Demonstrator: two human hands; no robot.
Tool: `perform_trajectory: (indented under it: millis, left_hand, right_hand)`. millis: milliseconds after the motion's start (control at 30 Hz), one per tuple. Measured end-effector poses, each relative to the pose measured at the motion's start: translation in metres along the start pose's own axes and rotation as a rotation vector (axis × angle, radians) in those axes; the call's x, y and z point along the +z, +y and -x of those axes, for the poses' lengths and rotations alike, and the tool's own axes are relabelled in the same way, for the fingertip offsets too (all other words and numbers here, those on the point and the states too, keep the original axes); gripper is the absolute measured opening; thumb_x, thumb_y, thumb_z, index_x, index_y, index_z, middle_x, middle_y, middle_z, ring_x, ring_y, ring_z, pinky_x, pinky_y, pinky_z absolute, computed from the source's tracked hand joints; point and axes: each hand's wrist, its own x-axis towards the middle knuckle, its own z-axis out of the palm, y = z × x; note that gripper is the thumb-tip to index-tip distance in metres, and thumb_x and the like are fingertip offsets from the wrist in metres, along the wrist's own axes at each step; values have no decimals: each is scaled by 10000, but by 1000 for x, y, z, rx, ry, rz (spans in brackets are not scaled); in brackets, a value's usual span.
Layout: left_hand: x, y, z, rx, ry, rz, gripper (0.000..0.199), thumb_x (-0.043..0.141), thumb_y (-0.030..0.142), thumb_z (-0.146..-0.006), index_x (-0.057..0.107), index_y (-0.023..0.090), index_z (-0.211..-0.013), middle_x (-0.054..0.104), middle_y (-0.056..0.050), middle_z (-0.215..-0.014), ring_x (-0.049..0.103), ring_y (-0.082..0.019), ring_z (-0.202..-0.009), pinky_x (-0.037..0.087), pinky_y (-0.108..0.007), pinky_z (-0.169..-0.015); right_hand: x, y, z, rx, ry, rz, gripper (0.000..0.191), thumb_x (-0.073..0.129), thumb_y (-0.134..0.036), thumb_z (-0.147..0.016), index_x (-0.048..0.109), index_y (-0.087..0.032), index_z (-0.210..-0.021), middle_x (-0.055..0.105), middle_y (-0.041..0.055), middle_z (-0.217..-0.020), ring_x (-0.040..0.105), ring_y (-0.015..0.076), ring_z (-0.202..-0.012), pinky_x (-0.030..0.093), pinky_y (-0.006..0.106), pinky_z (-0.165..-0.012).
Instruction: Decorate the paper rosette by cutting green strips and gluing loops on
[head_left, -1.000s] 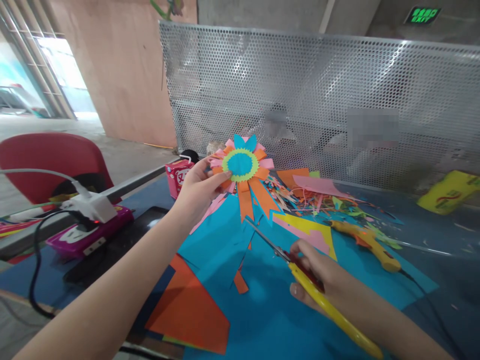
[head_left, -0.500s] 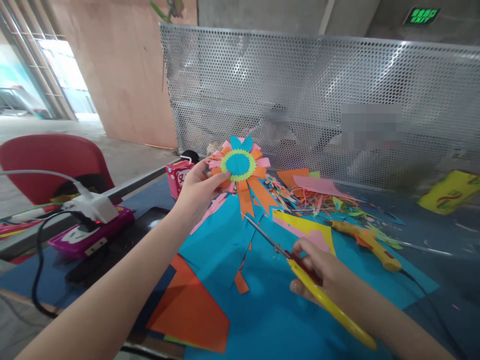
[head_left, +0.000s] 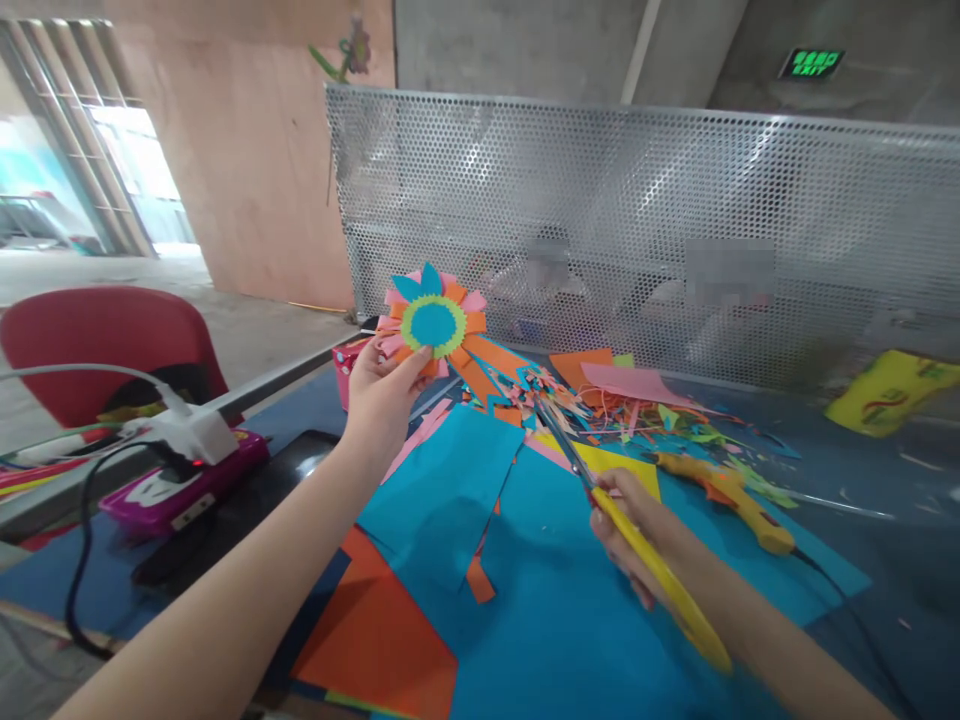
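A round paper rosette (head_left: 433, 324) with a blue centre, a green zigzag ring, orange and pink loops and two blue points is raised above the table. My left hand (head_left: 386, 395) pinches its lower left edge, thumb in front. Orange tails edged in blue hang from it toward the lower right. My right hand (head_left: 637, 525) is wrapped round yellow-handled scissors (head_left: 656, 570), whose blades look nearly closed and point up and left, short of the tails. Blue paper sheets (head_left: 555, 600) lie beneath both hands.
Paper scraps (head_left: 645, 410) lie before a perforated metal screen (head_left: 600, 180), with people behind it. A yellow glue gun (head_left: 731, 500) rests at right, a yellow packet (head_left: 889, 392) beyond. On the left are a purple power strip (head_left: 180, 485), a dark phone-like slab (head_left: 225, 510) and orange paper (head_left: 382, 630).
The rosette has moved left in my left hand and tilted, its tails now slanting right. The scissors have turned more upright and sit farther from the tails.
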Motion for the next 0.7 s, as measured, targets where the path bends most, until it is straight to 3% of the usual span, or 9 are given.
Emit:
perform_trajectory:
  millis: [200,433,700]
  left_hand:
    - [4,-1,8,51,-64,-45,329,698,102,-554,549,195,-833,652,5,-814,618,-113,-694,501,-222,-604]
    - [4,-1,8,28,-74,53,355,695,108,-568,541,200,-874,658,-17,-855,623,-141,-782,508,-256,-669]
    - [8,-3,16,-46,-97,89,250,692,99,-572,544,177,-757,656,-8,-819,622,-131,-772,503,-248,-681]
  right_hand:
    - [-5,6,-8,-19,98,71,235,384,-459,-791,310,-236,-807,258,-88,-501,328,104,-479,311,237,-485]
    - [-8,-6,-1,-12,-11,98,255,466,-432,-757,336,-219,-807,289,-76,-573,306,87,-508,294,215,-486]
    - [-12,-14,4,5,-86,66,248,456,-429,-781,338,-220,-843,386,-55,-634,389,92,-562,351,227,-531]
